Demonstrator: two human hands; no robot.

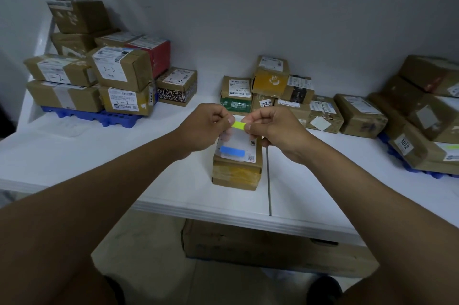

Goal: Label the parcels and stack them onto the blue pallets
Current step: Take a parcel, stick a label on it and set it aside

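Both arms outstretched, left hand (202, 126) and right hand (273, 128) pinching, fingers curled.

Bare forearms, no sleeves; dark shoes (325, 288) below.

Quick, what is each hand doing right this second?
Left hand: fingers pinch one end of the yellow sticker.
Right hand: fingers pinch the sticker's other end, above the parcel.

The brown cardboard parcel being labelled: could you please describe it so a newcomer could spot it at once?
On the white table, near the front edge, the brown cardboard parcel stands alone below the left hand and right hand, which pinch a yellow-green sticker. Unlike the stacked parcels, its white label bears a blue strip.
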